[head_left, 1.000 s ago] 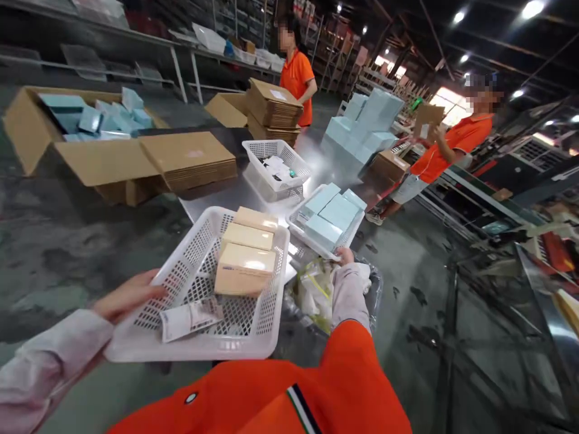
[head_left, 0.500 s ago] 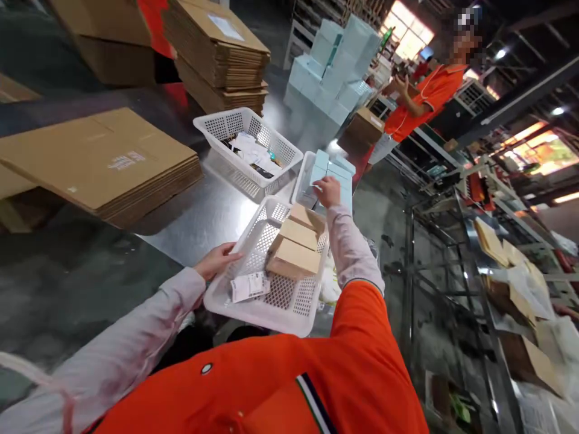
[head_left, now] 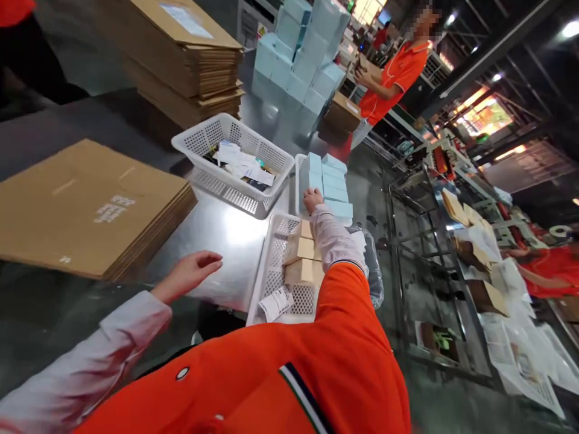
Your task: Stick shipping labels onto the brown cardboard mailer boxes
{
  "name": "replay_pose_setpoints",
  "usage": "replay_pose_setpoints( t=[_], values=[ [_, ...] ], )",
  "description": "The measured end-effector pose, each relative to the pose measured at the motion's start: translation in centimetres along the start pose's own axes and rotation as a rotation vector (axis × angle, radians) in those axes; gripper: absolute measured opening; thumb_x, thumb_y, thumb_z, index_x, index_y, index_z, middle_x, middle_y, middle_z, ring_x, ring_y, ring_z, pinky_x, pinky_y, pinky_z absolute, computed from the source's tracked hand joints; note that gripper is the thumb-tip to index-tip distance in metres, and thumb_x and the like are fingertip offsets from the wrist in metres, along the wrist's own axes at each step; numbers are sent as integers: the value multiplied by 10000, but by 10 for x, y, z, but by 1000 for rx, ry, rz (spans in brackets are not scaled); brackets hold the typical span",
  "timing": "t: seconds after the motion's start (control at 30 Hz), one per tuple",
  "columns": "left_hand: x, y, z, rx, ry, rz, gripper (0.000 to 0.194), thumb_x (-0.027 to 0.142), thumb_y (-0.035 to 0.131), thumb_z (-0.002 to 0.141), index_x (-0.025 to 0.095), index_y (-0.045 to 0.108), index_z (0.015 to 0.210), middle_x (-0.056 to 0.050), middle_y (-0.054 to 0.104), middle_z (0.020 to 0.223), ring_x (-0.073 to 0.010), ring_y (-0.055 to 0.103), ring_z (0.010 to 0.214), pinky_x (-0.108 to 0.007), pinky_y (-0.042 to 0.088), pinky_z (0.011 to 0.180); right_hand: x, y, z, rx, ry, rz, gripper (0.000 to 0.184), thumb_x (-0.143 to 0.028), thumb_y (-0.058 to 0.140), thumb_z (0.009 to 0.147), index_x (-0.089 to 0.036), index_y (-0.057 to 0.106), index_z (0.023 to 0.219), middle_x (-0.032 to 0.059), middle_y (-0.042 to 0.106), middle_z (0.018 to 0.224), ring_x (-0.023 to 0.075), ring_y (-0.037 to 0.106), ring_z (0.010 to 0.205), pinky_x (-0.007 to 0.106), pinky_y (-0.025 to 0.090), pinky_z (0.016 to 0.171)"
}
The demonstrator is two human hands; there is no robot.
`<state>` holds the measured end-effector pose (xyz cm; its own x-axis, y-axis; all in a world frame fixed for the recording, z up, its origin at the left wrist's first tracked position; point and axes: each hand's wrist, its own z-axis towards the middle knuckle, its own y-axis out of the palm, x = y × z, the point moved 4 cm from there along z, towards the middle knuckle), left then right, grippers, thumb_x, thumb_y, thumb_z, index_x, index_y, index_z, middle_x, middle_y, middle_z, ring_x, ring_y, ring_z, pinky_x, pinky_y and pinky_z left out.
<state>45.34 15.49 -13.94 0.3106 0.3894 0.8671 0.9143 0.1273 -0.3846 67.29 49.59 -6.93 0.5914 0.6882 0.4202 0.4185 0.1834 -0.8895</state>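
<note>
My right hand (head_left: 313, 200) reaches into a white tray (head_left: 298, 199) of light blue boxes. Its fingers are curled against the near end of a light blue box (head_left: 311, 172) in the left row; the fingertips are partly hidden. Closer to me, a white plastic basket (head_left: 259, 295) holds several brown cardboard boxes (head_left: 299, 271) and a printed paper slip (head_left: 275, 302). My right forearm covers part of that basket. My left hand (head_left: 192, 274) hovers left of the basket by the table edge, fingers stretched out and holding nothing.
Another white basket (head_left: 181, 144) with papers stands on the metal table (head_left: 226, 235). Flat cardboard stacks lie left (head_left: 90, 205) and behind (head_left: 181, 66). Stacked light blue boxes (head_left: 301, 54) and a co-worker (head_left: 393, 78) are farther back. A plastic-lined bin (head_left: 374, 271) stands at right.
My left hand has let go of the basket's rim and moved left, away from it. The right hand has shifted to the near end of the left blue row. The view has turned.
</note>
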Motion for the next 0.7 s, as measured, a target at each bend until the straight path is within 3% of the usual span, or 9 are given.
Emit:
replay_pose_setpoints(
  t=[0.1,0.2,0.27,0.37,0.43,0.47,0.57,0.63,0.7],
  values=[
    [52,0,22,105,240,180,564,595,538,749,131,688,1034,-170,723,1094,-318,682,999,-444,519,939,-3,-26,-23,69,131,54,325,-118,370,1001,-121,620,1209,173,651,1182,265,540,1167,428,395,1018],
    [105,6,34,282,580,356,668,559,584,794,89,629,1265,-211,601,1348,-371,520,1302,-501,362,1129,-41,-55,-64,137,58,253,322,-219,378,1034,-178,600,1263,134,680,1140,249,599,1098,362,459,933],
    [127,19,42,205,650,380,714,545,604,794,99,585,1352,-202,578,1387,-380,488,1338,-492,349,1136,-75,-70,-89,177,-113,510,296,-293,394,1042,-245,640,1198,58,702,1128,206,632,1076,308,490,914],
    [132,41,55,-95,503,295,572,483,473,859,147,636,1292,-146,702,1183,-325,659,1082,-417,489,950,-91,-73,-105,201,-229,882,261,-386,449,1018,-311,656,1159,-24,719,1121,148,678,1013,261,528,919],
    [125,47,62,-196,411,239,538,486,429,851,162,680,1199,-109,739,1069,-295,686,954,-377,513,857,-64,-58,-99,195,-92,912,303,-365,531,982,-283,627,1257,7,704,1205,172,673,1078,295,532,964],
    [120,47,65,-216,384,212,539,507,443,827,164,690,1162,-98,744,1054,-289,685,941,-363,515,842,-41,-45,-94,172,42,818,381,-311,551,969,-258,581,1345,40,669,1295,204,637,1177,337,516,1010],
    [104,43,71,-288,330,116,560,555,503,750,164,697,1101,-82,750,1049,-286,680,955,-339,520,835,30,-4,-81,2,430,384,662,-81,489,919,-223,359,1552,97,419,1573,326,292,1501,557,357,1156],
    [95,40,73,-355,297,50,576,576,531,724,156,696,1082,-87,750,1058,-289,681,966,-339,525,844,59,19,-76,-128,525,245,756,5,423,888,-242,279,1588,95,337,1620,355,152,1542,672,265,1158],
    [87,35,75,-400,259,8,587,586,553,703,148,694,1068,-94,751,1055,-294,686,956,-344,532,836,73,32,-72,-195,506,236,751,28,406,884,-260,314,1571,98,390,1591,329,226,1519,692,218,1167]
  ],
)
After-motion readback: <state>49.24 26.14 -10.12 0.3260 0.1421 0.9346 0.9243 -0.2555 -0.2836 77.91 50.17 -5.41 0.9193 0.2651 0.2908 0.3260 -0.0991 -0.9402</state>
